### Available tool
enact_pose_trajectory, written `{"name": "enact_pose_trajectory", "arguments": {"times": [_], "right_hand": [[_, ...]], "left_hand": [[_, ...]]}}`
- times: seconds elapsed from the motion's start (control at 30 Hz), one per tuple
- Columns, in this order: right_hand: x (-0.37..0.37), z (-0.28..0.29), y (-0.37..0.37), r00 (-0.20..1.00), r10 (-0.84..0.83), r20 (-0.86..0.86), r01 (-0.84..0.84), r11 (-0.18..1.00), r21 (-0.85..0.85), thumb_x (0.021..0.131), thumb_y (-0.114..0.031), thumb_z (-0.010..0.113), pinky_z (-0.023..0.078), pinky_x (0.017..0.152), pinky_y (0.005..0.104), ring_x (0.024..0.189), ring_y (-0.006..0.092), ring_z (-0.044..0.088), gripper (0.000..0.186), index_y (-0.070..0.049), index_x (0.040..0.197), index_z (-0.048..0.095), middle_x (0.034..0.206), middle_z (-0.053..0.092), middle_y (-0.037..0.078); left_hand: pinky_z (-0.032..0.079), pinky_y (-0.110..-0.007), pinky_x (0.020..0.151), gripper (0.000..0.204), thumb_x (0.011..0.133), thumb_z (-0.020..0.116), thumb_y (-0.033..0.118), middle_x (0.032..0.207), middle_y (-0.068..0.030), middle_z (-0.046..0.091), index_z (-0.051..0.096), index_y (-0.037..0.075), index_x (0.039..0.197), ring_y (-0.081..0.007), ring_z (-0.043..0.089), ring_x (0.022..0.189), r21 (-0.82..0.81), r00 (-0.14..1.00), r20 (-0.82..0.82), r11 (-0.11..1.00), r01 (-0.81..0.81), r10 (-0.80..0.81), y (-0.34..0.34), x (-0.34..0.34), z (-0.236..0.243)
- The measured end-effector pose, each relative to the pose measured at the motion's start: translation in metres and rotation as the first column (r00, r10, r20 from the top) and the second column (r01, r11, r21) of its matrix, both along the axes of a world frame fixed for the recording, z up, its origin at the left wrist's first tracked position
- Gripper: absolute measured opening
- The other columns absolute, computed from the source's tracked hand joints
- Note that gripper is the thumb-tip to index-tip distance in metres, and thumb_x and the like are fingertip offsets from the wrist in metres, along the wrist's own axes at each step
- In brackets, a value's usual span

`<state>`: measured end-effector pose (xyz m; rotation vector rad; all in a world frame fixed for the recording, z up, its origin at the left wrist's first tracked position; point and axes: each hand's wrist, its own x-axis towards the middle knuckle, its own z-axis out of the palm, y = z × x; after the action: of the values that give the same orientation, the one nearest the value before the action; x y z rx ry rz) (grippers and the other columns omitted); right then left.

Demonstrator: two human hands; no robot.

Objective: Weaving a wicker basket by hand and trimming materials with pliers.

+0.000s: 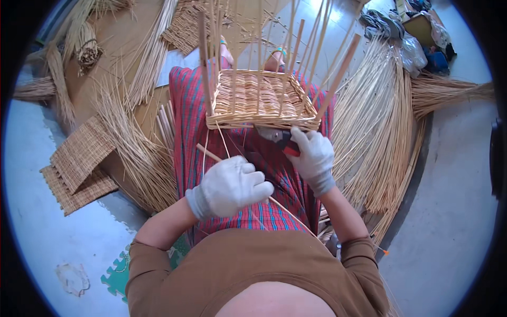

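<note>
A half-woven wicker basket (256, 95) rests on my lap over a red plaid cloth (191, 127). Upright stakes rise from its rim. In my white-gloved right hand (315, 156) are pruning shears (290, 148) with a red and black handle, the fingers wrapped round it. Their metal blades lie against the basket's near edge, partly hidden under it. My left hand (232, 185), also gloved, is closed round a thin wooden stick (210, 153) that slants below the basket. Two loose wicker strands (222, 138) hang from the near left corner beside that hand.
Long bundles of wicker rods (380, 121) spread over the floor at right, and more rods (134, 158) lie at left. Woven panels (82, 153) are stacked on the left, another panel (187, 26) farther off. Bags and other items (422, 34) stand at the far right.
</note>
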<state>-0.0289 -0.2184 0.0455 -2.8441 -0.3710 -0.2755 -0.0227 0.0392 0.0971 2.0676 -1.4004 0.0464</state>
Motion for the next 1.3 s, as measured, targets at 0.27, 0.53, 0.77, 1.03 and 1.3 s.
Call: {"name": "enact_pose_trajectory", "arguments": {"times": [0.27,0.53,0.77,1.03,1.3], "right_hand": [[0.005,-0.005,0.071,0.997,-0.002,-0.077,0.006,0.998,0.059,0.066,-0.036,0.089,0.046,0.08,0.0457,0.094,0.0304,0.063,0.071,-0.011,0.128,0.064,0.1,0.065,0.009],[0.007,0.011,0.068,0.963,-0.056,-0.263,0.058,0.998,-0.003,0.067,-0.04,0.087,0.047,0.081,0.0462,0.096,0.0304,0.065,0.07,-0.013,0.128,0.064,0.1,0.067,0.008],[0.024,0.016,0.079,0.977,-0.034,-0.212,0.036,0.999,0.004,0.068,-0.04,0.086,0.048,0.079,0.0467,0.093,0.0321,0.066,0.061,-0.012,0.118,0.064,0.096,0.067,0.011],[0.016,0.0,0.059,0.959,0.179,-0.219,-0.154,0.98,0.128,0.074,-0.034,0.082,0.053,0.066,0.0456,0.075,0.0322,0.066,0.044,-0.015,0.11,0.065,0.081,0.062,0.011],[-0.048,-0.013,-0.015,0.798,-0.149,-0.584,0.49,0.725,0.485,0.088,-0.025,0.077,0.056,0.071,0.0376,0.077,0.0267,0.07,0.033,-0.011,0.115,0.066,0.086,0.067,0.013]], "left_hand": [[0.047,-0.035,0.054,0.015,0.084,0.066,0.026,0.072,0.0,0.051,0.055,0.017,0.089,-0.0179,0.061,0.065,0.062,0.982,0.031,0.981,-0.186,0.185,0.021,0.001,0.017],[0.047,-0.037,0.053,0.02,0.081,0.071,0.028,0.069,-0.0004,0.051,0.058,0.017,0.091,-0.0214,0.06,0.062,-0.091,0.98,-0.014,0.976,-0.199,0.199,0.005,0.004,0.011],[0.045,-0.037,0.052,0.02,0.08,0.07,0.028,0.069,0.0001,0.051,0.058,0.017,0.091,-0.0211,0.059,0.062,-0.083,0.986,0.017,0.983,-0.167,0.169,0.003,0.01,0.009],[0.046,-0.036,0.054,0.02,0.078,0.071,0.028,0.07,0.0014,0.051,0.061,0.017,0.091,-0.0178,0.058,0.062,0.015,0.973,0.106,0.978,-0.206,0.203,0.004,0.005,0.035],[0.054,-0.032,0.079,0.012,0.101,0.062,0.006,0.095,-0.0066,0.067,0.064,0.002,0.112,-0.0139,0.065,0.085,-0.19,0.69,-0.506,0.713,-0.675,0.518,-0.007,0.032,0.015]]}}
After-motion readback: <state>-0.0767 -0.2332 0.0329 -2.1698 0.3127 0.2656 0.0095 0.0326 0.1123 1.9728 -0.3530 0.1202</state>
